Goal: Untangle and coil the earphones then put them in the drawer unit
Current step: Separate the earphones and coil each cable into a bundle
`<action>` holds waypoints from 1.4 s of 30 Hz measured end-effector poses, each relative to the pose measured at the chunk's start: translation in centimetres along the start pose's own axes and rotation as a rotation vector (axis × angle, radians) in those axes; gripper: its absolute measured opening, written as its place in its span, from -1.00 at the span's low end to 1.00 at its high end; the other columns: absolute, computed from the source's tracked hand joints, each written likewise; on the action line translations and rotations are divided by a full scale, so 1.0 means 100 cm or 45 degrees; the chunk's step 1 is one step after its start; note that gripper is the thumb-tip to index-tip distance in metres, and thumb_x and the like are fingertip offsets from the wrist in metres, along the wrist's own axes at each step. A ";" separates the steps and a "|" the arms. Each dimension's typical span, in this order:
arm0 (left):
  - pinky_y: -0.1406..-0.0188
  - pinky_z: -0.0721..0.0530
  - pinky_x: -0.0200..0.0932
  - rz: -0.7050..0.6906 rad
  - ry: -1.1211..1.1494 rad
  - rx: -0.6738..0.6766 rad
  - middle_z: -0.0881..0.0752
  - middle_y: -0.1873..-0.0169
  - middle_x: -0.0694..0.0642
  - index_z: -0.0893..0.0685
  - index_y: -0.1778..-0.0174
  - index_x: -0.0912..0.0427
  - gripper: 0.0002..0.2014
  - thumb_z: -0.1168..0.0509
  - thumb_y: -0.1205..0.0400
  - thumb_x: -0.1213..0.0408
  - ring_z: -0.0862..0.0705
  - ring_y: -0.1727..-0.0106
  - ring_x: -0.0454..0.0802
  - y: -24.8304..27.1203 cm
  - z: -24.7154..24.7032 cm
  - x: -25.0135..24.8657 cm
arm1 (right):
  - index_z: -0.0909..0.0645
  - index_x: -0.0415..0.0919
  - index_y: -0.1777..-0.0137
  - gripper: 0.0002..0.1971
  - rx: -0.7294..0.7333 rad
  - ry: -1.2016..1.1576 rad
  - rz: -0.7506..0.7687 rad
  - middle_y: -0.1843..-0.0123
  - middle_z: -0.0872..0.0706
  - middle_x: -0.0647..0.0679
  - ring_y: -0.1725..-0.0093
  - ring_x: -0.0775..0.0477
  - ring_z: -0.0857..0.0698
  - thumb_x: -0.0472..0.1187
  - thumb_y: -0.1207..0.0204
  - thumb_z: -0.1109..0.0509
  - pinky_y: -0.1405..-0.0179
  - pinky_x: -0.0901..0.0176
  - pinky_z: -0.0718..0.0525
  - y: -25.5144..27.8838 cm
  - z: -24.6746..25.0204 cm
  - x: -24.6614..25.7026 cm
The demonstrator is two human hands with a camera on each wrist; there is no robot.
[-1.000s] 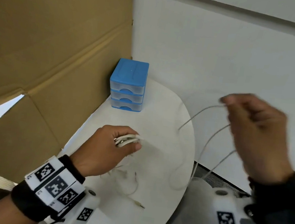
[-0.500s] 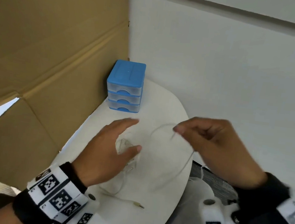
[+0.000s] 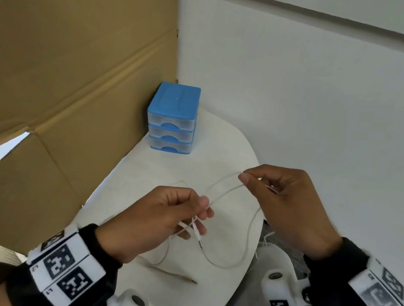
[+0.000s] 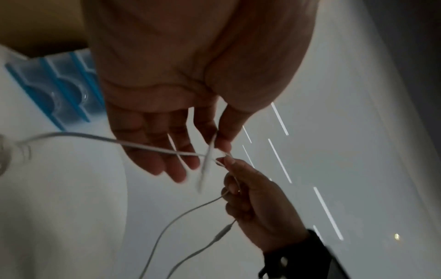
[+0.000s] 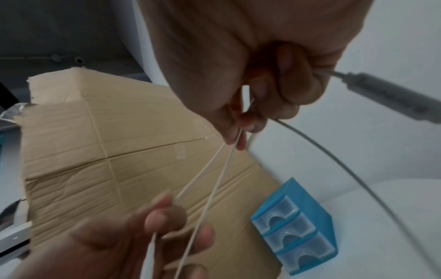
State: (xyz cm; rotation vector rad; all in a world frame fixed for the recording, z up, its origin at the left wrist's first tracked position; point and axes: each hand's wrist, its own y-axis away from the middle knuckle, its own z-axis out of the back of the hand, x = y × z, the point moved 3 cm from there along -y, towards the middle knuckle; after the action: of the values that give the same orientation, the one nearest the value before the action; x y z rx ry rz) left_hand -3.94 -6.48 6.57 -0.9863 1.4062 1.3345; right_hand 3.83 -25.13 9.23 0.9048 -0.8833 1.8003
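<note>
White earphones [image 3: 227, 190] stretch as thin cords between my two hands above a white table [image 3: 177, 300]. My left hand [image 3: 163, 214] pinches the cords between thumb and fingers, seen up close in the left wrist view [image 4: 214, 143]. My right hand [image 3: 284, 201] grips two strands at its fingertips [image 5: 238, 136], with the inline remote [image 5: 391, 94] sticking out past its curled fingers. A loop hangs below both hands [image 3: 227, 265]. A plug [image 3: 191, 280] lies on the table. The blue drawer unit [image 3: 173, 118] stands at the far end, all three drawers closed.
A tall cardboard sheet [image 3: 65, 72] leans along the table's left side, touching the drawer unit. A white wall [image 3: 304, 101] is behind and to the right. The table's rounded right edge [image 3: 248, 260] drops off beside my right wrist.
My right hand came down and left from its raised spot toward my left hand. My left hand opened over the bundle, then took the cords in a pinch and lifted them.
</note>
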 end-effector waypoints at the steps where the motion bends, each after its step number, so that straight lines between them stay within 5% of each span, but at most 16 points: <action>1: 0.01 -0.61 -0.08 -0.024 -0.060 -0.034 -0.83 -0.02 0.02 -0.70 0.35 0.10 -0.68 -0.24 -0.49 -0.06 -0.79 -0.01 -0.04 -0.001 0.001 0.003 | -0.80 -0.07 0.25 -0.84 -0.049 0.005 -0.008 0.59 -0.44 0.13 0.56 0.10 -0.31 -0.15 -0.55 -0.49 0.55 0.45 -0.31 -0.003 0.004 -0.004; 5: -0.23 -0.56 -0.15 -0.127 -0.153 -0.163 -0.83 -0.03 -0.13 -0.72 0.36 0.05 -0.65 -0.18 -0.64 0.02 -0.71 -0.15 -0.29 -0.005 0.009 0.003 | -0.80 0.04 0.22 -0.87 -0.241 0.124 -0.134 0.50 -0.66 0.34 0.44 0.25 -0.60 -0.09 -0.55 -0.48 0.33 0.43 -0.46 -0.016 0.029 -0.026; 9: -0.03 -0.64 0.10 -0.174 -0.030 -0.060 -0.78 0.32 0.13 -0.73 0.27 0.29 -0.64 -0.18 -0.62 0.10 -0.73 0.25 0.02 -0.002 0.005 -0.003 | -0.74 0.15 0.22 -0.90 -0.069 0.540 -0.217 0.01 -0.78 0.28 0.13 0.18 -0.73 0.03 -0.52 -0.46 0.08 0.19 -0.59 -0.014 0.025 -0.039; 12: 0.09 -0.65 0.05 -0.137 0.005 0.021 -0.79 0.32 0.13 -0.78 0.23 0.27 -0.66 -0.22 -0.54 0.10 -0.71 0.33 0.02 -0.002 0.001 0.000 | -0.74 0.20 0.17 -0.91 -0.016 0.634 -0.186 -0.22 -0.74 0.21 -0.08 0.04 -0.70 0.06 -0.54 -0.43 -0.10 0.09 -0.61 -0.010 0.013 -0.034; 15: 0.15 -0.66 -0.04 -0.103 0.029 0.069 -0.81 0.26 0.13 -0.81 0.24 0.16 -0.72 -0.29 -0.64 0.10 -0.72 0.33 0.01 -0.002 -0.002 0.004 | -0.65 0.30 -0.27 -0.72 0.139 0.852 -0.103 -0.56 -0.49 0.18 -0.51 0.00 -0.45 0.09 -0.56 -0.39 -0.47 -0.10 -0.40 -0.006 0.010 -0.028; 17: 0.19 -0.66 -0.08 -0.115 0.052 0.067 -0.80 0.24 0.15 -0.79 0.25 0.13 -0.71 -0.25 -0.63 0.08 -0.71 0.33 0.01 -0.003 -0.003 0.003 | -0.41 0.29 -0.52 -0.48 0.367 0.565 -0.051 -0.64 -0.35 0.23 -0.48 0.26 -0.43 -0.04 -0.58 -0.40 -0.52 -0.01 -0.35 -0.002 0.005 -0.019; 19: 0.21 -0.63 -0.07 -0.121 0.114 0.028 -0.79 0.25 0.17 -0.75 0.23 0.19 -0.71 -0.27 -0.65 0.08 -0.68 0.35 0.02 -0.003 -0.001 0.001 | -0.48 0.14 -0.49 -0.52 0.511 0.069 -0.054 -0.48 -0.58 0.21 -0.33 0.39 -0.56 -0.16 -0.60 -0.42 -0.41 0.16 -0.51 0.003 -0.003 -0.004; 22: 0.21 -0.61 -0.06 -0.098 0.202 -0.006 -0.79 0.25 0.18 -0.74 0.21 0.21 -0.70 -0.22 -0.56 0.08 -0.67 0.35 0.03 -0.003 0.006 -0.003 | -0.73 -0.21 -0.14 -0.80 0.440 -0.367 -0.088 0.06 -0.87 -0.13 -0.02 -0.08 -0.82 -0.25 -0.54 -0.43 -0.19 0.12 -0.69 0.005 -0.008 0.006; 24: 0.20 -0.64 -0.06 -0.069 0.183 0.025 -0.81 0.20 0.21 -0.79 0.15 0.19 -0.68 -0.22 -0.54 0.06 -0.70 0.31 0.05 -0.002 0.009 -0.004 | -0.79 -0.28 0.03 -0.87 0.367 -0.464 -0.056 0.23 -0.82 -0.32 0.30 -0.11 -0.77 -0.27 -0.52 -0.44 0.07 0.03 -0.72 0.006 -0.009 0.008; 27: 0.19 -0.68 -0.07 -0.057 0.163 0.079 -0.81 0.17 0.27 -0.79 -0.05 0.17 -0.63 -0.25 -0.57 -0.01 -0.72 0.29 0.08 0.000 0.006 -0.005 | -0.83 -0.23 0.07 -0.86 0.375 -0.456 -0.038 0.35 -0.74 -0.25 0.45 0.03 -0.56 -0.24 -0.51 -0.45 0.43 0.22 -0.59 0.010 -0.014 0.010; 30: 0.25 -0.68 -0.08 -0.094 0.156 0.053 -0.77 0.33 0.23 -0.74 -0.06 0.22 -0.60 -0.19 -0.59 -0.01 -0.67 0.37 0.08 0.001 0.001 -0.007 | -0.86 -0.10 0.02 -0.84 0.394 -0.382 0.025 0.18 -0.84 -0.24 0.34 -0.20 -0.56 -0.18 -0.52 -0.44 0.36 0.30 -0.54 0.011 -0.017 0.011; 32: 0.28 -0.66 -0.10 -0.114 0.113 0.032 -0.72 0.43 0.16 -0.73 0.04 0.23 -0.65 -0.20 -0.58 0.03 -0.64 0.42 0.06 0.001 0.000 -0.007 | -0.86 -0.06 0.04 -0.86 0.369 -0.345 0.046 0.13 -0.82 -0.35 0.26 -0.20 -0.60 -0.18 -0.53 -0.45 0.31 0.26 -0.58 0.011 -0.017 0.010; 34: 0.28 -0.66 -0.13 -0.138 0.086 0.060 -0.70 0.46 0.12 -0.75 0.13 0.22 -0.72 -0.28 -0.65 0.08 -0.64 0.43 0.01 0.002 0.000 -0.007 | -0.86 -0.11 0.04 -0.87 0.314 -0.315 0.044 0.21 -0.84 -0.24 0.29 -0.05 -0.63 -0.25 -0.54 -0.47 0.31 0.35 -0.58 0.009 -0.013 0.009; 37: 0.24 -0.70 -0.19 -0.172 0.252 0.142 -0.77 0.32 0.12 -0.83 0.15 0.14 -0.81 -0.35 -0.58 0.15 -0.72 0.31 -0.01 0.004 0.000 -0.009 | -0.85 -0.14 0.04 -0.86 0.295 -0.337 0.004 0.40 -0.79 0.11 0.45 0.24 -0.59 -0.30 -0.54 -0.46 0.39 0.49 -0.49 0.009 -0.014 0.007; 40: 0.16 -0.77 -0.17 -0.194 0.579 0.176 -0.85 0.10 0.18 -0.86 0.09 0.18 -0.71 -0.55 -0.38 0.07 -0.82 0.12 0.01 0.005 0.003 -0.015 | -0.78 0.23 0.34 -0.65 0.405 -0.182 0.043 0.53 -0.65 0.23 0.53 0.25 -0.48 -0.22 -0.60 -0.43 0.44 0.46 -0.41 0.019 -0.034 0.005; 42: 0.11 -0.79 -0.14 -0.173 0.680 0.114 -0.85 0.05 0.25 -0.87 0.09 0.23 -0.61 -0.59 -0.28 0.04 -0.84 0.09 0.06 0.003 0.008 -0.017 | -0.71 0.08 0.38 -0.66 0.557 -0.044 0.096 0.54 -0.56 0.10 0.52 0.08 -0.46 -0.09 -0.65 -0.37 0.45 0.23 -0.48 0.033 -0.054 0.006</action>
State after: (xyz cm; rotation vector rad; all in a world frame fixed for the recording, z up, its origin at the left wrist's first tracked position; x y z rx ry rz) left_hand -3.76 -5.71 8.31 -1.4168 1.7349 0.9322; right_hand -0.52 -21.39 6.61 1.1905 -0.5552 2.0921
